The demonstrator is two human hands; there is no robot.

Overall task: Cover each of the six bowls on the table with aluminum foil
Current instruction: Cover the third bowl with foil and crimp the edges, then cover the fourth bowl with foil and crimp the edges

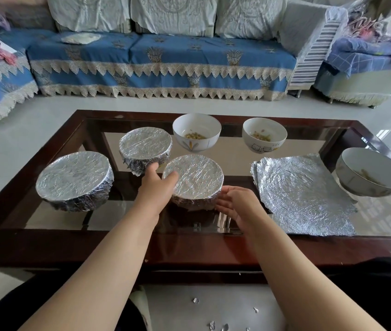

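Note:
Three foil-covered bowls stand on the glass table (213,244): one at the left (74,180), one behind it (145,149) and one in the middle (194,180). My left hand (157,185) grips the middle bowl's left rim, thumb on the foil top. My right hand (235,204) lies with fingers spread against its lower right side. Three white bowls stand uncovered with food in them: centre back (196,132), right back (264,134) and far right (372,175). A stack of flat foil sheets (304,194) lies at the right.
A blue-covered sofa (161,60) runs along the far side of the room beyond a strip of pale floor. Small foil scraps (195,300) lie on the floor by my knees. The table has a dark wooden frame.

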